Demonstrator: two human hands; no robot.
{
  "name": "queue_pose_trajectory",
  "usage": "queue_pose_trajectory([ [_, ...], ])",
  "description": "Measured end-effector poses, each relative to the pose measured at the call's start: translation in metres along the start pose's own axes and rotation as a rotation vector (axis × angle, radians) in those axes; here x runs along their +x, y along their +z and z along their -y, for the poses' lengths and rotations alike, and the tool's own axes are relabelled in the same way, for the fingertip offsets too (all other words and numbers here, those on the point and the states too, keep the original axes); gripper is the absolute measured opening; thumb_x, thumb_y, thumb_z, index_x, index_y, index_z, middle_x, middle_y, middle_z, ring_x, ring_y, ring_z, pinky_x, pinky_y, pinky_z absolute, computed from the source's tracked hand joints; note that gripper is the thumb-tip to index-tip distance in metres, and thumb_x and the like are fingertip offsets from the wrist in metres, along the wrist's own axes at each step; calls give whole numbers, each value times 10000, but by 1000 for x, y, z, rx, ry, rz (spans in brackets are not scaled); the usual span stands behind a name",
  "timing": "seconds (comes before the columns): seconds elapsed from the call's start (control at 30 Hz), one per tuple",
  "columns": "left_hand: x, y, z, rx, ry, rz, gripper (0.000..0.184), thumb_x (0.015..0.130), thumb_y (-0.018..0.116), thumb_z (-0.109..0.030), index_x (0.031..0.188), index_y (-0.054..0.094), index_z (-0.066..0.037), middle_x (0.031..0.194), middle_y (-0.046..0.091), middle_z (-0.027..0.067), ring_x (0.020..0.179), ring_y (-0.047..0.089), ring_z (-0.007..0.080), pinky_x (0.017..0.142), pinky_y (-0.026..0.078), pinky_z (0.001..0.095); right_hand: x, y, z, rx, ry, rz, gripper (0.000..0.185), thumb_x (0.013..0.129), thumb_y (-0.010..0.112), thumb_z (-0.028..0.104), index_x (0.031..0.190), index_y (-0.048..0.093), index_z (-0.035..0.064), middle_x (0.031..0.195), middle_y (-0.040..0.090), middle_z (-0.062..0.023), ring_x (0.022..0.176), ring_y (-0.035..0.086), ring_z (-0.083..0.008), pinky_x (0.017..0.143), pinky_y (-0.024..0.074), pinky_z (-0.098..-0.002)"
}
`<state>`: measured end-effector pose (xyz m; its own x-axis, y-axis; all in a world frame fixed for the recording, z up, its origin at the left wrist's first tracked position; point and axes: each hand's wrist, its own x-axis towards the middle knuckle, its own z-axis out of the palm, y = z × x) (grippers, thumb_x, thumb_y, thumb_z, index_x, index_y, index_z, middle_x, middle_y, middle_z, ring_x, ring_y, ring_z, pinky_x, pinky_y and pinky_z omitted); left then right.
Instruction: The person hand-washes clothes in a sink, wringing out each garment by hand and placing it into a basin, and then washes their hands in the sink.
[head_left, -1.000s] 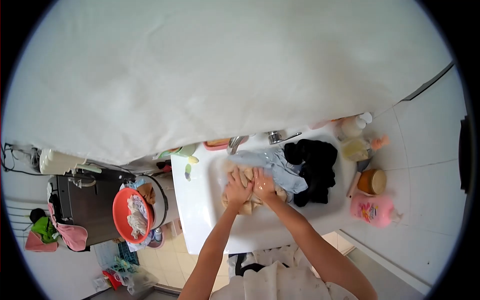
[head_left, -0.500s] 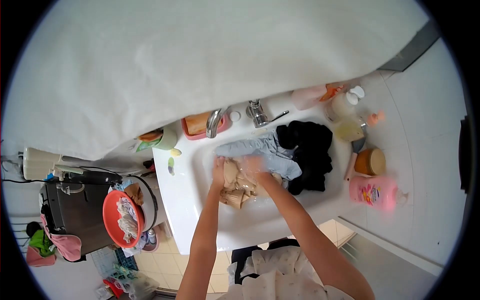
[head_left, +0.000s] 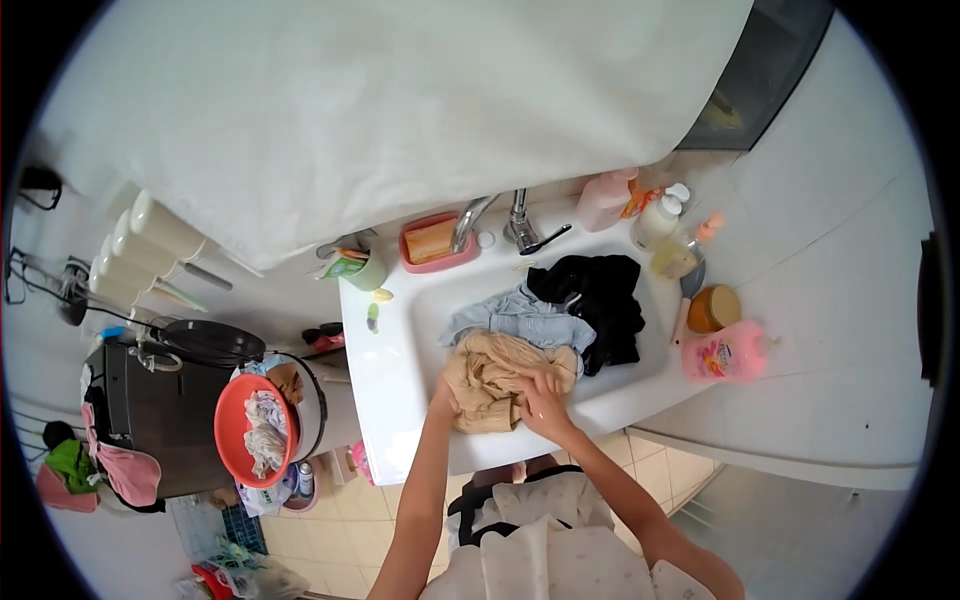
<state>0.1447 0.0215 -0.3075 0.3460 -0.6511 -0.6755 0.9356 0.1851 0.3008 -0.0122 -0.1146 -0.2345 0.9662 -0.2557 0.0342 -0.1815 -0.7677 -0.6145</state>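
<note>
A wet beige garment [head_left: 492, 372] lies bunched in the front part of a white sink [head_left: 400, 400]. My left hand [head_left: 445, 393] is at the garment's left edge, its fingers partly hidden by the cloth and curled round it. At the garment's right side my right hand [head_left: 542, 402] grips a fold, with fingers bent on the cloth. Behind it a light blue garment [head_left: 520, 316] touches the beige one. A black garment [head_left: 610, 305] lies in the right part of the basin.
Behind the basin stand a faucet [head_left: 519, 225] and a pink soap dish [head_left: 440, 255]. Several bottles, a brown jar [head_left: 714, 309] and a pink bottle [head_left: 725, 353] line the right side. A red basin [head_left: 232, 430] with clothes is at the left.
Both hands have drawn back toward the front of the sink, and the beige garment is gathered into a larger bunch between them. The view has shifted, showing more of the shelf behind.
</note>
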Motion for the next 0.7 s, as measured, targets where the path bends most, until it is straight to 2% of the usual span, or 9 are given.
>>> queue_pose_trajectory([
  [0.2, -16, 7, 5, 80, 232, -13, 469, 849, 292, -379, 1103, 445, -16, 1017, 526, 139, 924, 522, 264, 800, 430, 383, -3, 4, -27, 311, -166, 227, 427, 610, 584, 109, 1033, 541, 145, 1104, 393, -87, 1073, 324, -280, 905, 269, -365],
  [0.27, 1, -21, 13, 633, 583, -274, 448, 853, 308, -345, 1111, 421, 2, 1049, 495, 149, 977, 476, 289, 848, 371, 372, -1, 1, -19, 262, -163, 214, 443, 601, 601, 123, 1039, 540, 146, 1098, 397, -82, 1065, 328, -280, 906, 272, -363],
  [0.3, -11, -9, 15, 631, 593, -271, 448, 853, 308, -345, 1111, 421, 2, 1049, 495, 149, 977, 476, 289, 848, 371, 372, 0, -1, -16, 219, -150, 204, 461, 591, 618, 137, 1045, 540, 148, 1092, 402, -77, 1057, 333, -280, 907, 275, -362],
  [0.37, -51, 28, 25, 1033, 703, -705, 369, 796, 421, -180, 1103, 407, 24, 1115, 423, 166, 1035, 393, 331, 887, 298, 385, 4, 1, -19, 163, -158, 226, 453, 594, 621, 155, 1041, 545, 153, 1094, 404, -70, 1053, 336, -271, 897, 277, -371],
  [0.4, -57, 29, 27, 1033, 711, -704, 369, 796, 421, -180, 1103, 407, 24, 1115, 423, 166, 1035, 393, 331, 887, 298, 385, 6, 2, -20, 112, -162, 249, 447, 597, 625, 174, 1037, 550, 159, 1095, 405, -64, 1049, 339, -263, 888, 280, -380],
  [0.47, -70, 23, 39, 1198, 1176, -625, 387, 674, 471, -23, 1061, 456, -12, 1137, 336, 193, 1045, 335, 360, 905, 287, 370, 4, 9, -16, 3, -197, 187, 414, 607, 621, 188, 1017, 562, 165, 1092, 409, -54, 1041, 343, -253, 879, 276, -387],
  [0.5, -78, 28, 42, 1200, 1182, -623, 387, 674, 471, -23, 1061, 456, -12, 1137, 336, 193, 1045, 335, 360, 905, 287, 370, 2, 12, -14, -103, -227, 129, 382, 618, 617, 203, 996, 573, 171, 1089, 413, -45, 1033, 348, -243, 870, 272, -394],
  [0.57, -94, 39, 48, 1494, 1117, -369, 466, 587, 502, 40, 1042, 484, -59, 1126, 356, 166, 1037, 355, 344, 878, 314, 373, 2, 17, -13, -132, -236, 103, 330, 637, 601, 201, 964, 584, 160, 1088, 420, -32, 1026, 351, -235, 865, 265, -396],
  [0.7, -100, 48, 42, 1774, 1134, -164, 482, 569, 590, -11, 1034, 491, -90, 1160, 351, 136, 1078, 331, 340, 884, 303, 407, 6, 24, -4, -242, -300, 26, 202, 683, 559, 178, 870, 597, 114, 1093, 437, -7, 1028, 351, -225, 869, 244, -403],
])
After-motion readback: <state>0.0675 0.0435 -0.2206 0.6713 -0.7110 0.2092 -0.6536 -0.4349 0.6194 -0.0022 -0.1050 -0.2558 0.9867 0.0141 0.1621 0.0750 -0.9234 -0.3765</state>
